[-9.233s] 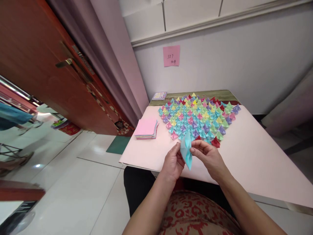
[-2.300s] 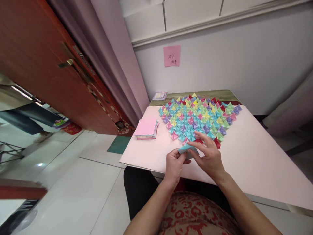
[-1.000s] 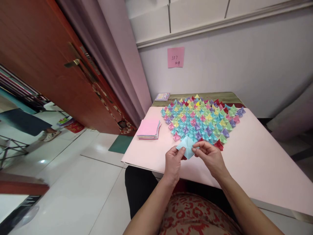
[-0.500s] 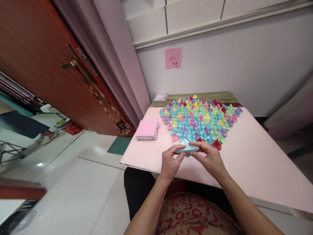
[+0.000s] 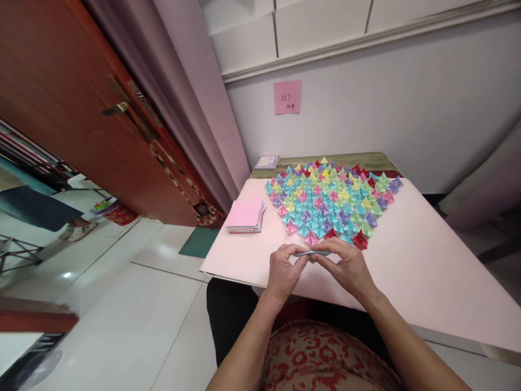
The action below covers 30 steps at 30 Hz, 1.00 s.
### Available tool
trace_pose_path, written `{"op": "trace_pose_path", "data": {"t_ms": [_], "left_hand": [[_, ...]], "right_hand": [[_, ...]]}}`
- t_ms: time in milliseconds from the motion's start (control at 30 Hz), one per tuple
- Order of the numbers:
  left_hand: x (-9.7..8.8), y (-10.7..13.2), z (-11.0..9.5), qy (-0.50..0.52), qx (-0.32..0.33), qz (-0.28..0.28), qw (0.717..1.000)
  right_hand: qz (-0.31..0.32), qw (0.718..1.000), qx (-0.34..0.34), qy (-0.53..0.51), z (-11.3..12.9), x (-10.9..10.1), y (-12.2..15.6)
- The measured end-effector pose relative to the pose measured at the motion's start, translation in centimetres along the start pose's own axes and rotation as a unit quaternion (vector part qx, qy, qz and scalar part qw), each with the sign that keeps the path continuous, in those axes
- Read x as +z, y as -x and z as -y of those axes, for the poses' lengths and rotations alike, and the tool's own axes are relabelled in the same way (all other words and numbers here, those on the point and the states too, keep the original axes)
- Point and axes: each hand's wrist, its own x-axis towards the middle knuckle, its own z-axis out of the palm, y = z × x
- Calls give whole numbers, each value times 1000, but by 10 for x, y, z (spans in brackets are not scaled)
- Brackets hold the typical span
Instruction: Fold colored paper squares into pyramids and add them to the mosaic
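Between my two hands is a light-blue folded paper (image 5: 311,253), seen nearly edge-on as a thin strip above the table's front part. My left hand (image 5: 286,271) pinches its left end between thumb and fingers. At the other end, my right hand (image 5: 348,267) pinches it in the same way. Just beyond my fingers spreads a dense group of folded paper pieces (image 5: 321,203) in blue, pink, purple, green, yellow and red. A pink one (image 5: 311,238) and a dark red one (image 5: 360,240) lie closest to my hands.
A stack of square coloured paper (image 5: 245,215), pink on top, lies at the left of the pink-covered table (image 5: 431,271). Behind it sits a small printed pack (image 5: 267,162). A pink note (image 5: 287,97) hangs on the wall. Another person's leg (image 5: 77,222) shows at far left.
The light-blue paper has been tilted or flattened from a broad, raised shape to a thin edge-on strip. Both hands keep their pinch in nearly the same place.
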Motion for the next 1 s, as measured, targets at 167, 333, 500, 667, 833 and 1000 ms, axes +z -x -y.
{"op": "trace_pose_path", "data": {"t_ms": [167,333,500,667,833,1000], "left_hand": [[-2,1,1,53,-26,64,996],[-2,3,-1,16,-19,30,999],[9,4,2,84,-36,27,995],[17,5,14,201,-137,72,967],[20,5,15,180,-142,18,973],[22,6,11,111,-126,-28,986]], "right_hand": [[14,999,25,-26,0,-3,0],[6,995,67,-69,-5,1,2],[-44,987,120,-100,-4,5,4],[-69,990,96,-82,-1,6,4],[-142,978,-62,139,-2,10,3],[-175,923,-168,298,-4,12,8]]}}
